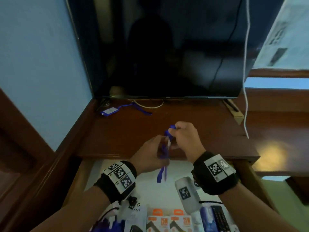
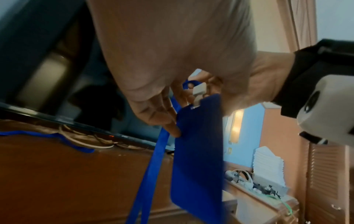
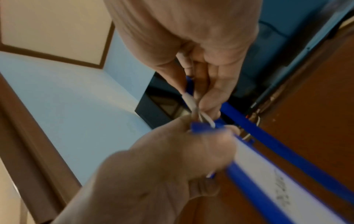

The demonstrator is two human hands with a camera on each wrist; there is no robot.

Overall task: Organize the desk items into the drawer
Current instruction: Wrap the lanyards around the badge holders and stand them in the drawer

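Both hands hold a blue badge holder (image 2: 197, 151) above the desk's front edge, over the open drawer (image 1: 150, 196). My left hand (image 1: 158, 148) grips the holder's upper end, its fingers (image 2: 159, 115) against the blue back. My right hand (image 1: 175, 133) pinches the blue lanyard (image 1: 172, 127) just above the holder's white clip (image 2: 199, 91). The strap's loose loop (image 1: 161, 173) dangles into the drawer. In the right wrist view the holder's white face (image 3: 268, 174) shows blurred writing. A second blue badge with lanyard (image 1: 108, 112) lies at the desk's back left.
A dark TV screen (image 1: 167, 56) stands at the back of the wooden desk (image 1: 184, 118), cables under it. The drawer holds a white bottle (image 1: 187, 193), orange-labelled boxes (image 1: 160, 220) and a black keypad device (image 1: 219, 216). A white cord (image 1: 245, 97) hangs at right.
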